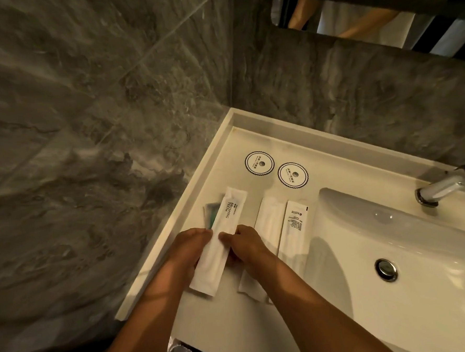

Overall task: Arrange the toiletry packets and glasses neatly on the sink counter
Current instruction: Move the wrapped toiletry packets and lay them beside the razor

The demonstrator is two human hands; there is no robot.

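On the counter (pixel 224 323) left of the basin (pixel 393 236), we are holding the toothbrush packet (pixel 221 239) between both hands, its printed end pointing toward the wall. It is looking light, thin and slightly floppy, so we are judging the long edges near the middle as the best place to hold it, pinching gently to avoid creasing. Our left hand (pixel 188 248) is curling its fingers against the left edge; our right hand (pixel 245 245) is pinching the right edge with thumb on top. Both forearms are reaching in from below, wrists low. Two more packets (pixel 283 227) are lying just beside, and two coasters (pixel 276 169) are sitting behind; we are seeing no glasses.
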